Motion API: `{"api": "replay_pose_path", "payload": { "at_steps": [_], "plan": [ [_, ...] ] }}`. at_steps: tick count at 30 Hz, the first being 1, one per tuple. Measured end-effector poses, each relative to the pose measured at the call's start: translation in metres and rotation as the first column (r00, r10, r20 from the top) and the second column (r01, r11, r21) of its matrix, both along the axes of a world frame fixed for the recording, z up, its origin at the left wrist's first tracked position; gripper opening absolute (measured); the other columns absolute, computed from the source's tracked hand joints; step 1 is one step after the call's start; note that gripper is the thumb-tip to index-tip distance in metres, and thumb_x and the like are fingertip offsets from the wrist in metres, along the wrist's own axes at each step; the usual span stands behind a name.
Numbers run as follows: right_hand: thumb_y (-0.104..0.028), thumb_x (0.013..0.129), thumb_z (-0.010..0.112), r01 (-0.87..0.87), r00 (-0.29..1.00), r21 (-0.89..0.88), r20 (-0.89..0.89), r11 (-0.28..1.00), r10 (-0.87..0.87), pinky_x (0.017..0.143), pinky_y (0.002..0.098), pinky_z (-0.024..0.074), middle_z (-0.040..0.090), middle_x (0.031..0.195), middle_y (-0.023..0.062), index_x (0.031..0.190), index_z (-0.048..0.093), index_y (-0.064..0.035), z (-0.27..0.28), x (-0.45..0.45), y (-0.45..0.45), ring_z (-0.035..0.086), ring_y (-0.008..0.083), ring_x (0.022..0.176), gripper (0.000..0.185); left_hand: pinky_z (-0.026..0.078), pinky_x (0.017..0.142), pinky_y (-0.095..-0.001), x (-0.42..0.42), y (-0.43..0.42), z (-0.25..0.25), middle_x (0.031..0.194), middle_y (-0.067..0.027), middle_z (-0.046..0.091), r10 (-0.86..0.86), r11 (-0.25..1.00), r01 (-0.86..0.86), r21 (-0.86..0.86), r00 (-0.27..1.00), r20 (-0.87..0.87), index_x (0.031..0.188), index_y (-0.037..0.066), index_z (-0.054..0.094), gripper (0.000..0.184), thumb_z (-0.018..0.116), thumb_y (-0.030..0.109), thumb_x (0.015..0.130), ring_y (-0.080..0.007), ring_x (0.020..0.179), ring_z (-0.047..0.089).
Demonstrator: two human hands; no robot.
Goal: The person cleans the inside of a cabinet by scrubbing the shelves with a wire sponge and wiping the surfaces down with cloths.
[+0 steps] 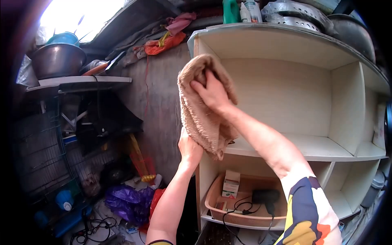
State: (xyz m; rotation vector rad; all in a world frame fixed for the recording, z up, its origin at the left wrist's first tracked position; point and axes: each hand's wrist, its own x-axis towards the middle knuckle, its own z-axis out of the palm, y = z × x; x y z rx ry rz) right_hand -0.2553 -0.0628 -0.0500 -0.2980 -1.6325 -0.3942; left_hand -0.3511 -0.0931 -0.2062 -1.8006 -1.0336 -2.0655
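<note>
A thick, fluffy brown towel point(198, 110) hangs bunched in front of the left side panel of a cream shelf unit point(281, 98). My right hand point(212, 92) grips it from the front, fingers sunk into a fold near the top and thumb pointing left. Lower down, my left hand point(190, 148) is closed at the towel's left edge, with most of its fingers hidden behind the cloth. Whether the towel touches the panel is hard to tell.
Below, an orange-brown plastic basin point(210, 196) holds a black hair dryer point(265, 198) and a small white box point(231, 183). Bottles point(245, 12) and metal strainers point(298, 16) stand on top of the unit. A purple bag point(128, 202) and cables point(96, 228) lie at lower left.
</note>
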Motion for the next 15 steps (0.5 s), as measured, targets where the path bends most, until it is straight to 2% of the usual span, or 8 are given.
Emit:
{"api": "replay_pose_path", "payload": {
  "at_steps": [2, 3, 4, 6, 8, 10, 12, 15],
  "plan": [
    [-0.032, 0.093, 0.059, -0.055, 0.998, -0.027, -0.008, 0.998, 0.055, 0.105, 0.0399, 0.0386, 0.057, 0.129, 0.0258, 0.133, 0.046, 0.0036, 0.01, -0.004, 0.005, 0.052, 0.0378, 0.125, 0.055, 0.049, 0.084, -0.0477, -0.002, 0.005, -0.002, 0.109, -0.0214, 0.06, -0.034, 0.996, 0.034, 0.083, 0.999, 0.001, 0.116, -0.002, 0.06, 0.034, 0.063, 0.01, 0.084, -0.0424, 0.1, 0.058],
    [-0.031, 0.094, 0.057, -0.117, 0.993, -0.064, -0.012, 0.991, 0.117, 0.105, 0.0406, 0.0389, 0.057, 0.129, 0.0265, 0.134, 0.046, 0.0034, 0.016, -0.003, 0.008, 0.052, 0.0391, 0.125, 0.054, 0.049, 0.085, -0.0469, -0.005, 0.011, -0.004, 0.111, -0.0215, 0.06, 0.027, 0.998, -0.024, 0.059, 0.999, -0.039, 0.118, -0.002, 0.059, 0.034, 0.062, 0.009, 0.085, -0.042, 0.102, 0.058],
    [-0.029, 0.095, 0.054, -0.084, 0.996, -0.164, 0.0, 0.983, 0.085, 0.104, 0.0404, 0.0396, 0.059, 0.127, 0.0258, 0.136, 0.046, 0.0018, 0.025, 0.004, 0.002, 0.054, 0.0385, 0.123, 0.052, 0.049, 0.085, -0.0461, -0.006, 0.015, -0.004, 0.113, -0.0216, 0.06, 0.087, 0.996, -0.084, 0.037, 0.993, -0.081, 0.119, -0.001, 0.058, 0.034, 0.061, 0.008, 0.086, -0.0415, 0.104, 0.058],
    [-0.028, 0.096, 0.053, -0.079, 0.996, -0.069, -0.048, 0.995, 0.076, 0.104, 0.0402, 0.04, 0.061, 0.126, 0.0236, 0.136, 0.047, 0.0007, 0.054, 0.007, 0.026, 0.056, 0.037, 0.121, 0.049, 0.049, 0.087, -0.0446, -0.004, 0.008, 0.003, 0.115, -0.0208, 0.059, 0.083, 0.996, -0.085, -0.005, 0.989, -0.125, 0.126, -0.002, 0.054, 0.04, 0.059, 0.006, 0.087, -0.0396, 0.107, 0.057],
    [-0.028, 0.097, 0.053, -0.122, 0.992, -0.1, -0.058, 0.988, 0.117, 0.104, 0.0398, 0.0396, 0.06, 0.128, 0.0232, 0.137, 0.046, 0.0005, 0.086, 0.006, 0.027, 0.055, 0.0365, 0.123, 0.05, 0.048, 0.087, -0.0445, -0.001, 0.011, -0.001, 0.113, -0.0195, 0.06, 0.11, 0.971, -0.088, 0.222, 0.99, -0.089, 0.132, -0.002, 0.05, 0.046, 0.057, 0.003, 0.087, -0.0377, 0.104, 0.055],
    [-0.028, 0.097, 0.053, -0.162, 0.986, -0.136, -0.07, 0.977, 0.154, 0.105, 0.0395, 0.0392, 0.059, 0.13, 0.0227, 0.138, 0.045, 0.0004, 0.096, 0.01, 0.033, 0.054, 0.0361, 0.124, 0.05, 0.047, 0.087, -0.0449, -0.002, 0.009, 0.001, 0.109, -0.019, 0.059, 0.087, 0.97, -0.059, 0.237, 0.99, -0.111, 0.133, -0.004, 0.048, 0.048, 0.058, 0.003, 0.086, -0.0374, 0.103, 0.055],
    [-0.029, 0.097, 0.053, -0.215, 0.976, -0.051, -0.046, 0.975, 0.213, 0.106, 0.039, 0.0381, 0.057, 0.133, 0.0227, 0.139, 0.043, 0.0009, 0.09, 0.015, 0.046, 0.052, 0.0356, 0.127, 0.052, 0.046, 0.088, -0.0449, -0.001, 0.003, 0.002, 0.11, -0.0189, 0.059, 0.046, 0.99, -0.03, 0.141, 0.992, -0.114, 0.133, -0.004, 0.048, 0.048, 0.058, 0.003, 0.087, -0.0377, 0.103, 0.055],
    [-0.03, 0.097, 0.053, -0.226, 0.972, -0.024, -0.071, 0.974, 0.224, 0.108, 0.0392, 0.037, 0.056, 0.134, 0.0247, 0.139, 0.042, 0.002, 0.095, 0.018, 0.062, 0.05, 0.0372, 0.129, 0.054, 0.045, 0.088, -0.045, -0.001, 0.008, 0.004, 0.109, -0.0186, 0.059, 0.042, 0.984, -0.02, 0.18, 0.992, -0.122, 0.133, -0.003, 0.049, 0.048, 0.057, 0.001, 0.087, -0.0378, 0.102, 0.055]
  ]
}}
